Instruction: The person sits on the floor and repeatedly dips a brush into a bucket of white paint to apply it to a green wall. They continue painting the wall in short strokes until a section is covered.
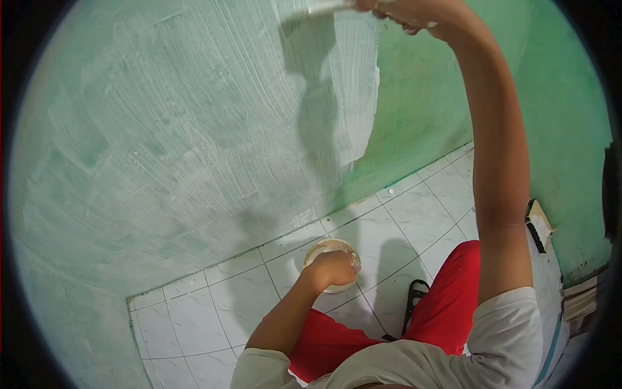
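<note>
I see the green wall (181, 129) filling most of the view, and I place everything else against it. A thin, streaky white coat (162, 117) covers its left and middle. The coat ends in a thicker white edge, and to the right of that the wall is bare green. At the foot of the wall lies the white tiled floor (214, 311), meeting it along a slanting line. Low in my view, away from the wall, are the red shorts (447, 305) and a pale shirt (505, 337).

The right hand (414, 13) is raised to the top of the wall, just where white meets green. Its grip is closed on a pale tool (327, 6) that lies against the wall. The frame edge cuts the tool off, so I cannot tell whether it is a brush or a blade.

The left hand (334, 267) hangs low above the floor, near the wall's foot. Its grip is clamped over the near rim of a round bowl (324, 247) with pale contents. A dark sandal (414, 301) shows on the floor, beside the shorts.
</note>
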Demonstrator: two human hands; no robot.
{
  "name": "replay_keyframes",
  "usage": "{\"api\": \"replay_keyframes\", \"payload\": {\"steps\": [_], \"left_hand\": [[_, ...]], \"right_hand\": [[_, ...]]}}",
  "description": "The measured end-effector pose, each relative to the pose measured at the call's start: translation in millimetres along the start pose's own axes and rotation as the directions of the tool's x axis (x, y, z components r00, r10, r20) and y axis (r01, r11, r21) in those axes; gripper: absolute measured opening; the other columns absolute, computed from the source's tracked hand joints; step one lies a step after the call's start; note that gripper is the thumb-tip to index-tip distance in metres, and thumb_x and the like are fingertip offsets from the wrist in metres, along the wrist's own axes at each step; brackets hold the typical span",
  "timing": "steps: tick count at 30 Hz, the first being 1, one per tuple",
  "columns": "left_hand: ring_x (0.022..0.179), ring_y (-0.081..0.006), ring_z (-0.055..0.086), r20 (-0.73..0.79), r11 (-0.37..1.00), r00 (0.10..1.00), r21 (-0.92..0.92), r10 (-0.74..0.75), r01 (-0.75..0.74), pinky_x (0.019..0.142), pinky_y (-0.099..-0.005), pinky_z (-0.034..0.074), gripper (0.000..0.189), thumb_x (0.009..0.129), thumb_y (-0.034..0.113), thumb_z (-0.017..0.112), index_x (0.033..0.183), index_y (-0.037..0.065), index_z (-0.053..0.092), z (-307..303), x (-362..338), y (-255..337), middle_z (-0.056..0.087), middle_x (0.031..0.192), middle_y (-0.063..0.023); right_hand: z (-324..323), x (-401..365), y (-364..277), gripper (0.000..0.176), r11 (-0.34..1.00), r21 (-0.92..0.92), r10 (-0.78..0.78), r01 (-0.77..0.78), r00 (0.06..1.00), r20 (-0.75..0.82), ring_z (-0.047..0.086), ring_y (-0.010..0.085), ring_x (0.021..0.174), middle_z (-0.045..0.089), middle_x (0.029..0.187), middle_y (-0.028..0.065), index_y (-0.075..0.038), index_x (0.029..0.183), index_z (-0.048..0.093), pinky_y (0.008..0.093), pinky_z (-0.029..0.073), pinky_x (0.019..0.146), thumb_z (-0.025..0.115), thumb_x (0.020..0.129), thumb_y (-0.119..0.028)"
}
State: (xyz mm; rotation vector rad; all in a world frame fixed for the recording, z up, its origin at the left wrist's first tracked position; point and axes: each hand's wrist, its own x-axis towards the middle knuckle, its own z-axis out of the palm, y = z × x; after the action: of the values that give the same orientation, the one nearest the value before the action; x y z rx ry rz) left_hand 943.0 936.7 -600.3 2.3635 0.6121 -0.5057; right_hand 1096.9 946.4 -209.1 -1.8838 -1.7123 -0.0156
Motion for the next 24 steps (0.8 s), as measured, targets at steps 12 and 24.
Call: {"api": "replay_keyframes", "payload": {"steps": [12, 24], "left_hand": [[0.112, -0.0395, 0.063, -0.034, 0.995, 0.995, -0.029, -0.094, 0.093, 0.1, -0.0445, 0.048, 0.051, 0.099, 0.039, 0.048, 0.128, -0.001, 0.061, 6, 1, 0, 0.065, 0.123, -0.0238], [0.105, -0.0401, 0.065, -0.054, 0.999, 0.997, -0.003, -0.049, 0.048, 0.095, -0.0455, 0.05, 0.048, 0.098, 0.038, 0.049, 0.121, -0.002, 0.064, 15, 16, 0, 0.067, 0.116, -0.024]], "right_hand": [[350, -38, 225, 0.018, 0.885, 0.335, -0.112, 0.323, 0.846, -0.521, 0.059, 0.0403, 0.077, 0.058, 0.084, 0.021, 0.001, 0.105, 0.06, 0.0463, 0.048, 0.069, 0.059, 0.091, -0.008], [460, -188, 333, 0.016, 0.931, 0.342, 0.136, -0.127, 0.991, -0.003, 0.062, 0.0444, 0.087, 0.061, 0.09, 0.0236, -0.002, 0.104, 0.051, 0.0513, 0.049, 0.076, 0.058, 0.091, -0.009]]}}
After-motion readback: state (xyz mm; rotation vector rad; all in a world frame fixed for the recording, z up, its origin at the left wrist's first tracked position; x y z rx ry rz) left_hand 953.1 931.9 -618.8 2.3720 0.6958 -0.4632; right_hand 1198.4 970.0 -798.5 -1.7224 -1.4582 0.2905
